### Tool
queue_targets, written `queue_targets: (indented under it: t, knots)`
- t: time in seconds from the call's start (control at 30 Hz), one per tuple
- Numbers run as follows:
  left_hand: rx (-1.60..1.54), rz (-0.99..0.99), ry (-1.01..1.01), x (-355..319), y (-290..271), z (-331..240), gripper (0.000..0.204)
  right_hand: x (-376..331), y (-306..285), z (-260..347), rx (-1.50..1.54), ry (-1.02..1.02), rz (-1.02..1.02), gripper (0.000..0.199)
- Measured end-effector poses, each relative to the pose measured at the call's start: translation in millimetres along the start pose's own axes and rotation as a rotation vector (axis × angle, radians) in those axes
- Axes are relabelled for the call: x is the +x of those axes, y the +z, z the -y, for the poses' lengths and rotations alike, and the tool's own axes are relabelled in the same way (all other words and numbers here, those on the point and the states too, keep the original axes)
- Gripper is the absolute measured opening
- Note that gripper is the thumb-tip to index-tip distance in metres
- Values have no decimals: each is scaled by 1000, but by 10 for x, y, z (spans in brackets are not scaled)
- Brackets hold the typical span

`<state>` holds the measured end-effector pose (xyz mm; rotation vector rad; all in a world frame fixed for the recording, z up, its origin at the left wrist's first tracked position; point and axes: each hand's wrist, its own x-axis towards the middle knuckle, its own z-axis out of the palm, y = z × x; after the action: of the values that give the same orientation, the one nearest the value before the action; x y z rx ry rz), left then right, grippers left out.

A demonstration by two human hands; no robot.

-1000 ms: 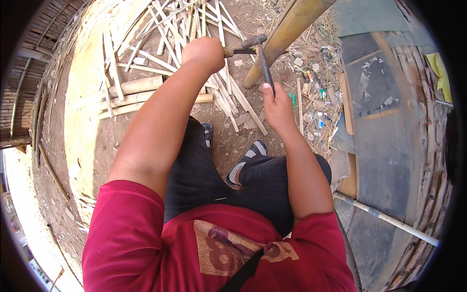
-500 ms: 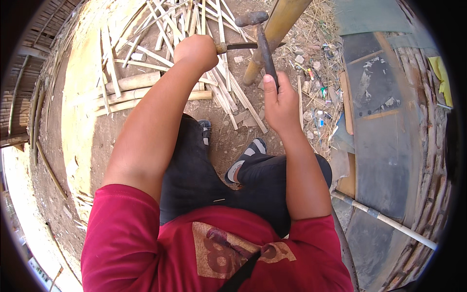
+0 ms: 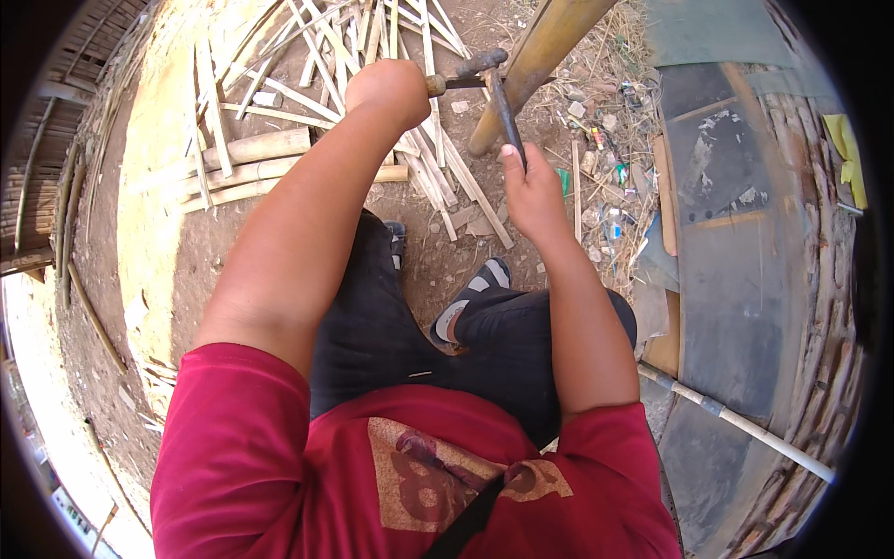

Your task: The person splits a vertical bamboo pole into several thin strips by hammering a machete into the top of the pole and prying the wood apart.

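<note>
My left hand [image 3: 389,93] is closed round the wooden handle [image 3: 435,86] of a knife. Its dark blade [image 3: 462,83] points right, against the bamboo pole [image 3: 551,51]. In my right hand [image 3: 537,194] is a hammer [image 3: 504,107], gripped low on its dark handle with the thumb along it. The hammer's head is just above the blade, and its handle crosses in front of it; whether they touch I cannot tell. The pole leans up to the right, and a dark split line runs along its upper part.
Several split bamboo strips [image 3: 452,172] lie scattered ahead. Thicker bamboo lengths [image 3: 265,147] rest at the left. Litter [image 3: 612,224] and stones cover the ground right of the pole. A dark sheet panel [image 3: 726,307] and a pale pole [image 3: 745,424] are along my right side.
The hammer's head has come down closer to the blade. My left hand and the knife have shifted slightly right and away from me. The bamboo pole sits a little further right.
</note>
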<state>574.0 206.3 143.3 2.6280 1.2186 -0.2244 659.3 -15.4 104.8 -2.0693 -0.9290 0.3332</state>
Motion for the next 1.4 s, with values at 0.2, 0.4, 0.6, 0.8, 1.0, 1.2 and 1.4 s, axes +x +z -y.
queue_targets:
  t: [0.2, 0.4, 0.6, 0.8, 1.0, 1.2, 1.4]
  knots:
    - [2, 19, -11, 33, 51, 40, 28, -80, -155, 231, 166, -24, -27, 33]
    - [-1, -14, -6, -23, 51, -16, 28, -35, 7, 72, 38, 5, 57, 32]
    - [-9, 63, -37, -30, -17, -97, 29, -40, -77, 57, 111, -48, -47, 33]
    - [-17, 8, -34, 31, 141, 72, 28, -44, -127, 124, 82, -29, -25, 33]
    - [-16, 14, -25, 65, 155, 52, 28, 21, -1, -110, -55, 88, 117, 34]
    - [-56, 90, -86, 34, 75, 18, 29, -56, -173, 97, 102, -14, 32, 34]
    - [-40, 11, -35, 31, 116, 17, 29, 52, 55, -187, 72, 2, 21, 35]
